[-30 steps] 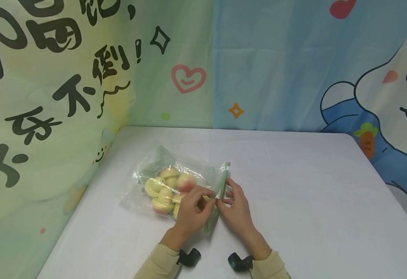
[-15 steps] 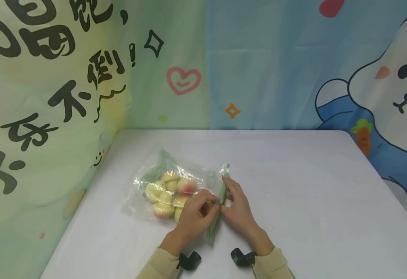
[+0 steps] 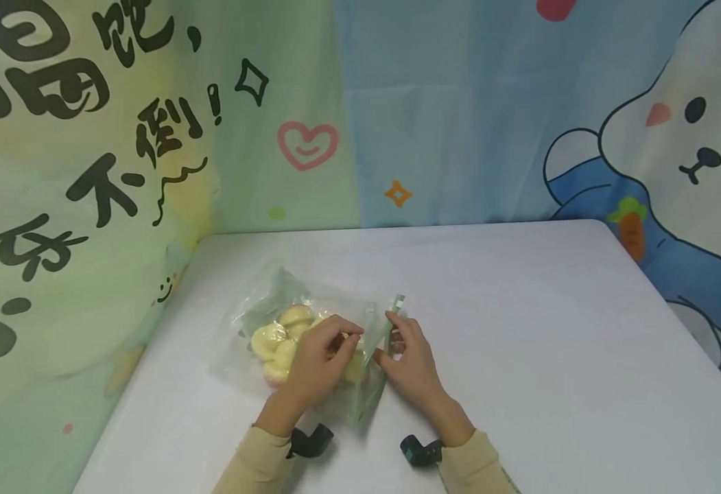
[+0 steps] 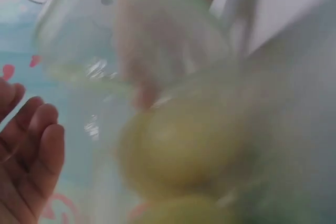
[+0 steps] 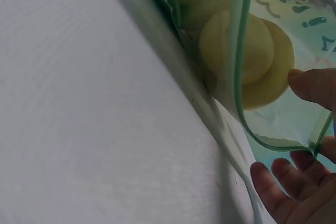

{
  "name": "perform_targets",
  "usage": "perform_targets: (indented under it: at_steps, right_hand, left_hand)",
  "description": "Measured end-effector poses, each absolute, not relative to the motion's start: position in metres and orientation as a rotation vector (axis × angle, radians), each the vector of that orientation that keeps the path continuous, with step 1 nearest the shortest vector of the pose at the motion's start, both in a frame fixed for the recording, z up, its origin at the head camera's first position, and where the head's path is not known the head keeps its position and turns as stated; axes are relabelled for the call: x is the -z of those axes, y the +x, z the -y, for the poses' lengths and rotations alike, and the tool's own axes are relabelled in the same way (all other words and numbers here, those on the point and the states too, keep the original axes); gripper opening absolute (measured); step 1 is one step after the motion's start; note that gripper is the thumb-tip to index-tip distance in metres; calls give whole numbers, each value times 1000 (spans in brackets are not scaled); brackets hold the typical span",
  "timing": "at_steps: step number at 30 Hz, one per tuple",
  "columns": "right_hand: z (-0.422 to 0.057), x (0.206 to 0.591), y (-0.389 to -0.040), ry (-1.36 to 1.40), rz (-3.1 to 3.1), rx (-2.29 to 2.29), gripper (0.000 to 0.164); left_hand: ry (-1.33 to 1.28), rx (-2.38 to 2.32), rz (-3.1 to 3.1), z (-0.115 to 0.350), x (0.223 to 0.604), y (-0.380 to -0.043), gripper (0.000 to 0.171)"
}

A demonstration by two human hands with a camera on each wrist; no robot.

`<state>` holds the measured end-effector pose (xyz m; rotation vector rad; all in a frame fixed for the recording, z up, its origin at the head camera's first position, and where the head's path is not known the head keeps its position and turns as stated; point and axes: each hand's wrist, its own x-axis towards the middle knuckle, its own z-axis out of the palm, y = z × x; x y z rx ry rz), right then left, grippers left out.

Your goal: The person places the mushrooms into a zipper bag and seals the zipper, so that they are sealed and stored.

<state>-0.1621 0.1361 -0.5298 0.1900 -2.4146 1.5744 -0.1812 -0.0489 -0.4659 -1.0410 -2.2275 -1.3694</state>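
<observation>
A clear zip bag (image 3: pixel 311 288) with a green-edged mouth lies on the table in the head view. Inside it are several yellow, red-blushed, peach-like fruits (image 3: pixel 267 341). My left hand (image 3: pixel 320 357) hovers over the bag's near part, hiding some fruit; in the left wrist view its fingers (image 4: pixel 47 145) are loosely bent and apart from the film. With thumb and fingers, my right hand (image 3: pixel 412 363) holds the edge of the mouth. The right wrist view shows the green zip strip (image 5: pixel 240 66) parted into a loop, with a fruit (image 5: pixel 247 56) visible behind it.
The white table (image 3: pixel 521 343) reaches out to the right of the bag. A printed cloth backdrop (image 3: pixel 459 137) stands behind and at the left. Black wrist cameras (image 3: pixel 312 441) sit on both wrists.
My left hand has come away from the bag's edge and shifted left over the fruits. The mouth has spread wider, while my right hand stays at its edge. The head view has tilted slightly.
</observation>
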Motion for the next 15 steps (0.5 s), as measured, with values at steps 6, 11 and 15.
perform_targets:
  at_steps: [6,11,15]
  right_hand:
    - [-137,527,-163,181,2384,-1667,67]
    - [-137,528,-164,213,2314,-1694,59]
    - [-138,527,-165,188,2243,-1799,55]
  left_hand:
    - [-1024,1107,2544,43,444,-226,11]
    - [-1131,824,2821,21,445,-264,25]
    - [-1243,704,2999,2,455,-282,36]
